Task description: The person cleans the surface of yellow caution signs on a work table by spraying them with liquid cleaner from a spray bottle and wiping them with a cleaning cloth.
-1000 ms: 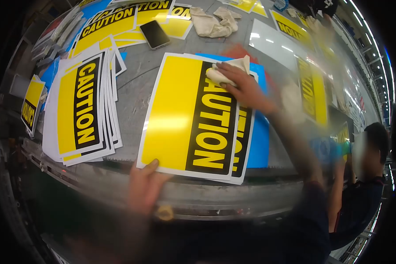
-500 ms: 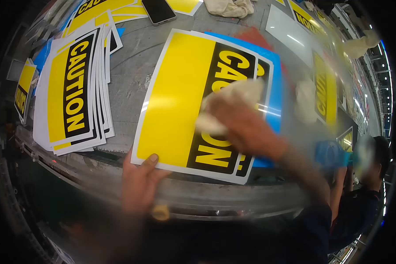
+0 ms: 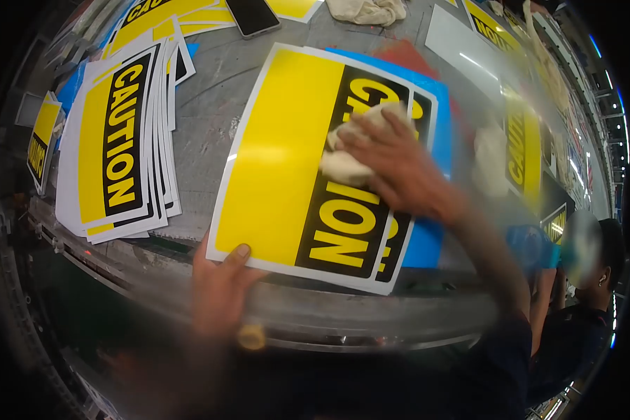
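Note:
A yellow and black CAUTION sign [image 3: 280,154] lies on another such sign, with a blue sheet [image 3: 427,245] underneath. The near left corner of the top sign is gripped by my left hand [image 3: 224,280], its thumb on the face and its fingers beneath the edge. My right hand [image 3: 392,157] presses a whitish cloth [image 3: 344,166] onto the black lettering band, with its fingers spread over the cloth.
Stacked CAUTION signs [image 3: 94,147] lie at the left. A phone [image 3: 253,15] and a crumpled cloth [image 3: 367,10] are at the back. More signs [image 3: 521,147] lie at the right, where another person [image 3: 574,329] stands beside the table [image 3: 203,105].
My right hand and the cloth have shifted slightly up across the lettering, uncovering more of its lower letters. My left hand still holds the corner.

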A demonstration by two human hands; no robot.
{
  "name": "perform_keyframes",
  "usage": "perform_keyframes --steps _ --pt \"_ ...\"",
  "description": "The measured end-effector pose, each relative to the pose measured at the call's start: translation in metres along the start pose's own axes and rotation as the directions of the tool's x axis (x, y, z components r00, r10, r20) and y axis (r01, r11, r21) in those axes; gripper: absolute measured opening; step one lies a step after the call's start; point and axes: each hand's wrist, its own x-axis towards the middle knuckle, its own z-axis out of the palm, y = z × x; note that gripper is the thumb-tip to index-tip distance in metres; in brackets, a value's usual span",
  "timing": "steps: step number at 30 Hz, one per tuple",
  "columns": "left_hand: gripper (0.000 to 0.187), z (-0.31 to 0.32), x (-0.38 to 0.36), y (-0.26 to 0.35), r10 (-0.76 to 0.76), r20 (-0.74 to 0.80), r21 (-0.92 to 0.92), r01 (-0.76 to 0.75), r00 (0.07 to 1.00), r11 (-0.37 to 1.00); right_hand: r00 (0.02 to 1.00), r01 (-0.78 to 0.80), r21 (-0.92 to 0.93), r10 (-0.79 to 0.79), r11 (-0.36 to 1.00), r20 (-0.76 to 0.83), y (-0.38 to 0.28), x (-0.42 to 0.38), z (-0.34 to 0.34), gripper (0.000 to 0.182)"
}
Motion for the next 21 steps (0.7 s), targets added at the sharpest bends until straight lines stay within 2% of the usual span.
perform_keyframes --steps 2,3,4,6,7,10,11,12,14,15,16,18,19,20,21 --pt "0.058 -0.002 0.000 -0.004 0.008 0.001 -0.019 -0.008 1.000 1.000 1.000 -0.004 -0.111 0.003 0.994 -0.004 -0.011 0.004 0.003 0.056" --pt "0.058 -0.002 0.001 -0.005 0.024 0.000 -0.034 -0.024 1.000 0.999 0.984 0.175 0.021 -0.175 0.984 0.017 -0.029 -0.004 0.015 0.056" --pt "0.057 0.000 0.000 -0.004 0.027 -0.013 -0.033 -0.028 1.000 0.999 0.961 0.265 0.147 -0.274 0.953 0.044 -0.050 -0.013 0.023 0.060" --pt "0.056 0.001 -0.002 -0.003 0.019 -0.029 -0.013 -0.020 0.999 1.000 0.981 0.187 0.093 -0.192 0.978 0.040 -0.030 -0.011 0.012 0.061" --pt "0.056 0.000 -0.002 -0.004 0.020 -0.031 -0.001 -0.020 0.999 1.000 1.000 0.010 0.117 -0.007 0.993 -0.019 -0.012 -0.006 0.007 0.061" --pt "0.055 0.001 0.000 -0.006 0.034 -0.030 -0.005 -0.034 0.999 0.999 0.999 0.012 -0.052 -0.014 0.999 -0.040 -0.032 -0.009 0.012 0.061" --pt "0.054 0.001 -0.001 -0.007 0.044 -0.029 -0.022 -0.044 0.999 0.999 0.988 0.149 0.046 -0.151 0.988 0.043 -0.050 -0.020 0.035 0.064" --pt "0.053 0.001 -0.001 -0.007 0.053 -0.025 -0.032 -0.053 0.998 0.998 0.971 0.190 0.232 -0.218 0.954 0.099 -0.061 -0.030 0.036 0.063" --pt "0.053 0.000 0.000 -0.006 0.058 -0.022 -0.017 -0.058 0.998 0.998 0.976 0.194 0.048 -0.198 0.980 0.094 -0.039 -0.028 0.009 0.062" --pt "0.052 -0.001 -0.001 -0.008 0.059 -0.025 -0.016 -0.059 0.998 0.998 0.999 -0.046 0.157 0.041 0.987 0.032 -0.026 -0.026 0.007 0.059" --pt "0.053 -0.003 -0.001 -0.009 0.053 -0.026 -0.014 -0.053 0.998 0.998 0.997 -0.020 -0.135 0.009 0.991 -0.081 -0.009 -0.020 -0.001 0.056" --pt "0.054 -0.004 0.001 -0.009 0.046 -0.020 -0.016 -0.046 0.999 0.999 0.992 -0.041 -0.016 0.039 0.999 -0.124 -0.033 -0.028 0.019 0.053" --pt "0.054 0.000 0.001 -0.007 0.051 -0.015 -0.028 -0.051 0.999 0.998 0.995 0.060 0.051 -0.064 0.997 0.074 -0.058 -0.036 0.024 0.060" --pt "0.054 0.001 0.001 -0.007 0.055 -0.027 -0.018 -0.055 0.998 0.998 0.969 0.247 0.176 -0.241 0.953 -0.053 -0.075 -0.045 0.028 0.068" --pt "0.053 0.001 0.001 -0.007 0.056 -0.035 -0.002 -0.056 0.998 0.998 0.980 0.195 0.169 -0.200 0.966 0.012 -0.069 -0.046 0.028 0.070"
